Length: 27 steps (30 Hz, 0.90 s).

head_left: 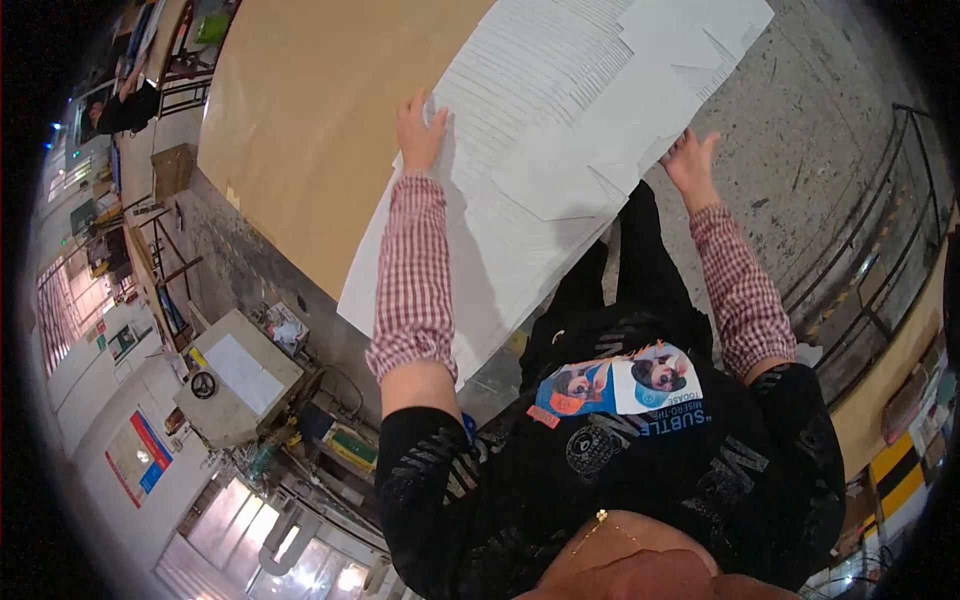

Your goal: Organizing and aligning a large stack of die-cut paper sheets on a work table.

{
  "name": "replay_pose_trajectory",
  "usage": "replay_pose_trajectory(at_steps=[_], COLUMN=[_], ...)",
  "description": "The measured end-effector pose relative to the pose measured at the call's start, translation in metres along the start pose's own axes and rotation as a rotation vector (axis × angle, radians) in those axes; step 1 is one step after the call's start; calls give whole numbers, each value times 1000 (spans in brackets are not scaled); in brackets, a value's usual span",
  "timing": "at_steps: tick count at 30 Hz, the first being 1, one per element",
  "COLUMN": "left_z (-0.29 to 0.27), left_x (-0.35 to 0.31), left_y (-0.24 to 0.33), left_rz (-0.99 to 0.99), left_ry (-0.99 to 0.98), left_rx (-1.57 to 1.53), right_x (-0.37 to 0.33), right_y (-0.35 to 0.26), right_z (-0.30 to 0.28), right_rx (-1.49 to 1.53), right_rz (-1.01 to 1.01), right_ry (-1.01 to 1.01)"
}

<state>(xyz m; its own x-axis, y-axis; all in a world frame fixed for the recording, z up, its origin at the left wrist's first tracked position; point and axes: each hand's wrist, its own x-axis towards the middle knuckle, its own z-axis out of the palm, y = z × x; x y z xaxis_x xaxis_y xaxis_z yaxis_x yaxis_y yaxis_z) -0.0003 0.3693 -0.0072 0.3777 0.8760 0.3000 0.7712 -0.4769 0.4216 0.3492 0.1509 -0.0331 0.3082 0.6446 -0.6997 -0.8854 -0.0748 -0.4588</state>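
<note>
A fanned stack of large white flat sheets lies on a brown table surface. My left hand rests flat on the stack's left part, fingers spread. At the right edge of the sheets, my right hand touches them near a cut corner, fingers apart. Both forearms wear red-and-white checked sleeve covers. Neither hand grips anything that I can see.
A grey concrete floor lies to the right, with a dark metal railing beyond it. A beige machine with a small wheel stands at the lower left. Another person is at the far upper left.
</note>
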Motion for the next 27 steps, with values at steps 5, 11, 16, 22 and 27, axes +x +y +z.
replay_pose_trajectory(at_steps=[5, 11, 16, 22, 27], left_z=[-65, -71, -91, -141, -153], left_x=[-104, -172, -186, -257, -267], left_y=[32, 67, 46, 8, 9], left_rz=[-272, -192, -272, -525, -333], left_ry=[-367, -331, -249, -237, -248], left_rx=[-73, -41, -40, 33, 75], right_x=[-80, -84, -95, -90, -90], right_y=[84, 136, 125, 132, 135], right_z=[-39, 8, 16, 13, 15], right_rx=[105, 310, 169, 194, 100], right_rz=[236, 323, 325, 310, 228], right_ry=[292, -57, 199, 186, -65])
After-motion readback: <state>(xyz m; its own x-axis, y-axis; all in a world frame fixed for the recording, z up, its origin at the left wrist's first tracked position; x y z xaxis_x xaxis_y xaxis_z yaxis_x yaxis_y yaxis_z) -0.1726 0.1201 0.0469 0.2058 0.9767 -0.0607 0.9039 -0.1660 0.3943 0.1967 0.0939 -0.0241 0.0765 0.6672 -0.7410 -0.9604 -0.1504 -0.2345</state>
